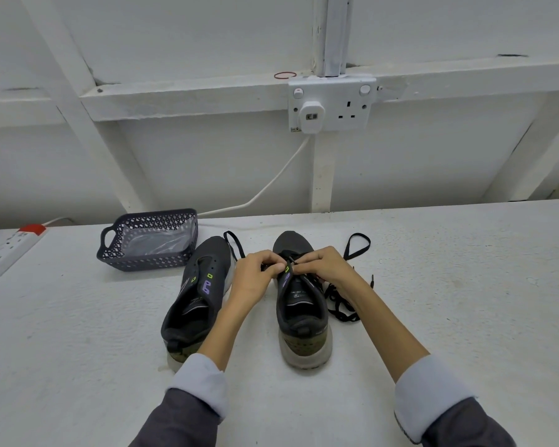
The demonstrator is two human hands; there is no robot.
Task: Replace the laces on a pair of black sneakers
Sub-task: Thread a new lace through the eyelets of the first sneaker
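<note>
Head view: fingers (276,268) of left hand (255,279) and right hand (323,266) are pinching the seemingly limp, light lace (290,261) near its likely stiffer tip, above the sneaker (304,321).

Left sneaker (198,291) unlaced, upright; right sneaker (304,321) upright, black lace (336,303) trailing beside

- No word, brand or number could be read anywhere.
- The right-hand sneaker (305,345) carried white print on its insole, too blurred to make out.
- A small pale line of lettering sat on its heel collar, too small to read.
- The left-hand sneaker (207,266) showed faint insole marks and green and purple shapes, none legible as letters.
</note>
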